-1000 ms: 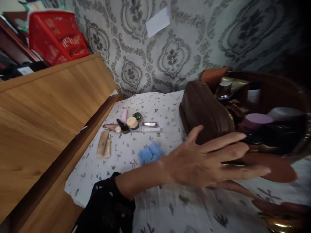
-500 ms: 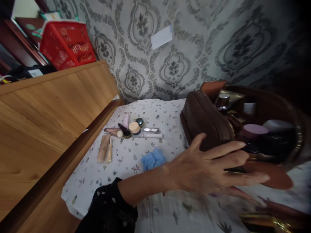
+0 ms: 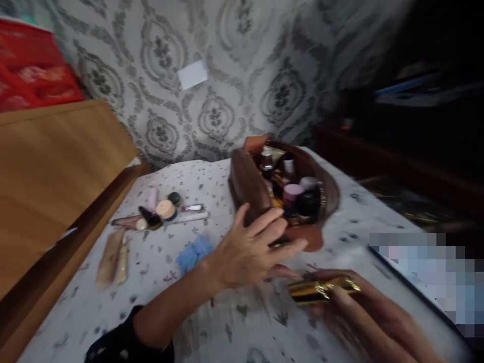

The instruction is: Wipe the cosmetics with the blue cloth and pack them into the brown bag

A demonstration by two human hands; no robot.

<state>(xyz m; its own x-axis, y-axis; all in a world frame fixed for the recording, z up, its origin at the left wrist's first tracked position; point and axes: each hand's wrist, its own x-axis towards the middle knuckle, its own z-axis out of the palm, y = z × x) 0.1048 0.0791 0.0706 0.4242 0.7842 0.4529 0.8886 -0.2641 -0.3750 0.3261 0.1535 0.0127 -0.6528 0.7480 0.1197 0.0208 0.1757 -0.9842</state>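
Note:
My left hand (image 3: 251, 247) reaches across the white patterned cloth with its fingers spread, at the near edge of an open brown cosmetic bag (image 3: 245, 176). Whether the fingertips touch the bag, I cannot tell. Inside the bag stand several bottles and jars, one with a pink lid (image 3: 293, 192). To the right, my right hand (image 3: 372, 312) is closed on a slim, shiny gold tube-like item (image 3: 319, 291); motion blurs it. A crumpled blue cloth (image 3: 194, 253) lies beside my left wrist.
Left of the bag lie cosmetics: a beige jar (image 3: 166, 209), a dark green-lidded jar (image 3: 175, 198), beige tubes (image 3: 110, 258) and a white tube (image 3: 192, 217). A wooden panel (image 3: 64, 166) borders the left. At right is a pixelated screen-like area (image 3: 434, 272).
The view has swung right, so the bag and cosmetics sit further left. My right hand with the gold item has come into fuller view. My left hand stays spread by the bag.

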